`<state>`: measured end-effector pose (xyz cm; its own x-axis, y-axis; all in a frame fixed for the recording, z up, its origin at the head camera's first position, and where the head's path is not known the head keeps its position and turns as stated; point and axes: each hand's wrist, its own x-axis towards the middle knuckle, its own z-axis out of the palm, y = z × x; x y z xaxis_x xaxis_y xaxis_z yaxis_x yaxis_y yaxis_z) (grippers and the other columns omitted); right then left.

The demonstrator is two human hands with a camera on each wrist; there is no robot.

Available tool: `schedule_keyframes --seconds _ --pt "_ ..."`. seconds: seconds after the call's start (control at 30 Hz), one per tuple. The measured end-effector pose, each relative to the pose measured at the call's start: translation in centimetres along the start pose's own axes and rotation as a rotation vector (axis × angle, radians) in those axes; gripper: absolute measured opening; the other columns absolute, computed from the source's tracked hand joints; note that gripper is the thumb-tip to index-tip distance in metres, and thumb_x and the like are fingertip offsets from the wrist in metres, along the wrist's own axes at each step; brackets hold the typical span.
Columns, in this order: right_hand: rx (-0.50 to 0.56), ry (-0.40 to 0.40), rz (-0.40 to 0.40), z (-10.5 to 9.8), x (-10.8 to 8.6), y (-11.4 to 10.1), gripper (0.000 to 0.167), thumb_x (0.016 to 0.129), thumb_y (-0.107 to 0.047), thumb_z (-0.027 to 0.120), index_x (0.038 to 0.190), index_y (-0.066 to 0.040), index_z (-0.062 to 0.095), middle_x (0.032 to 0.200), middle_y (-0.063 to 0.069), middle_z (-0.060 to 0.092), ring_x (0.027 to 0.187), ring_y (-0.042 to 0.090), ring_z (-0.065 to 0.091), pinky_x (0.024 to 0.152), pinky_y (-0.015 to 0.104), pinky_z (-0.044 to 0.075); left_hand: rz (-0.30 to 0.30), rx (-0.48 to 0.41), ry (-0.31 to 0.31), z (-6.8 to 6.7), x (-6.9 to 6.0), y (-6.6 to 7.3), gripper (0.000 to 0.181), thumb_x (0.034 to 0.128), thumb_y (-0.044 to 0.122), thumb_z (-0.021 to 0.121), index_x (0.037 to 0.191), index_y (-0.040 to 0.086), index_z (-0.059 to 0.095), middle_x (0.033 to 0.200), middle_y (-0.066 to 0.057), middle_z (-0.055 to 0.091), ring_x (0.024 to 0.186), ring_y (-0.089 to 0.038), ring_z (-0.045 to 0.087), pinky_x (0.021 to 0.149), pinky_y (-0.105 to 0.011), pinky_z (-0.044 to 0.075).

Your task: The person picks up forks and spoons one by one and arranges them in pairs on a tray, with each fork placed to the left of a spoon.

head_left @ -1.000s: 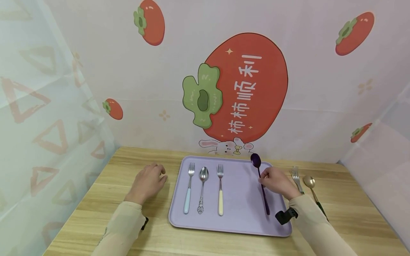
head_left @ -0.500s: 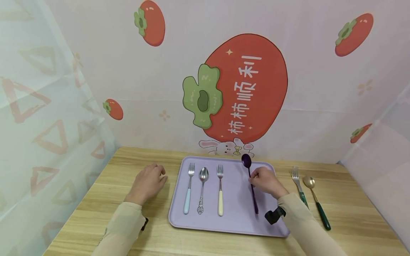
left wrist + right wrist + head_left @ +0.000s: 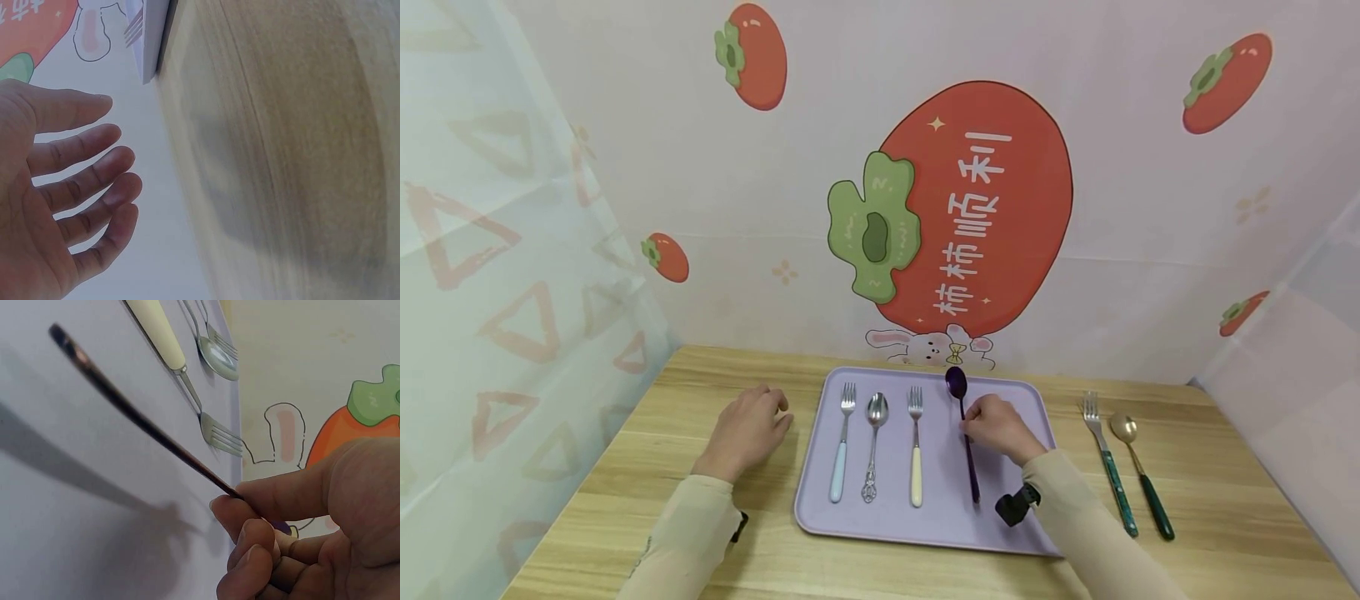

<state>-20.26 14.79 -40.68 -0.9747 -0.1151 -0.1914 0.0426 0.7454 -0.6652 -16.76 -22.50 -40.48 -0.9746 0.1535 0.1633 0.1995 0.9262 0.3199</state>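
Purple spoon (image 3: 149, 427) is pinched about mid-stem between thumb and fingers of the right hand (image 3: 1002, 429), over the lilac tray (image 3: 940, 525), just right of the cream-handled fork (image 3: 917, 467). Handle end looks raised in the right wrist view; bowl contact can't be confirmed, mostly hidden there. Left hand (image 3: 747, 433) is relaxed, nothing held, left of the tray. Spoon judged metal: light, stiff, not fragile, slightly slick. Thin stem could pivot if pinched loosely; best taken mid-stem, bowl side of centre.
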Motion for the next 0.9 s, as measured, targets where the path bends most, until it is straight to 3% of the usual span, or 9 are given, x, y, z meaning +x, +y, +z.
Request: schedule_keyframes --seconds 0.37,0.7,0.9 --pt "-0.010 -0.007 0.026 1.5 0.5 -0.4 0.010 0.090 -0.008 0.070 0.081 -0.002 0.071 0.075 0.006 0.062 0.070 0.020 0.055 0.059 0.029 0.043 0.000 -0.006 -0.003 0.3 0.0 -0.2 0.014 0.0915 0.014 0.074 0.098 0.003 0.069 0.092 -0.009 0.064 0.089 -0.030 0.062 0.072 -0.046 0.054" --pt "-0.061 0.039 -0.008 2.6 0.7 -0.5 0.019 0.083 -0.008 0.068 0.064 -0.008 0.063 0.064 0.002 0.056 0.061 0.017 0.051 0.053 0.027 0.038 -0.006 -0.011 -0.009 0.3 0.0 -0.2 0.014 0.0915 0.015 0.073 0.098 0.003 0.070 0.094 -0.010 0.065 0.090 -0.030 0.063 0.073 -0.047 0.054" --pt "-0.082 0.030 0.009 2.9 0.7 -0.6 0.020 0.082 -0.008 0.067 0.063 -0.009 0.061 0.062 0.002 0.055 0.058 0.016 0.050 0.051 0.027 0.036 -0.006 -0.007 -0.016 0.4 -0.1 -0.2 0.014 0.0916 0.015 0.073 0.099 0.003 0.070 0.094 -0.010 0.065 0.089 -0.030 0.063 0.074 -0.046 0.054"
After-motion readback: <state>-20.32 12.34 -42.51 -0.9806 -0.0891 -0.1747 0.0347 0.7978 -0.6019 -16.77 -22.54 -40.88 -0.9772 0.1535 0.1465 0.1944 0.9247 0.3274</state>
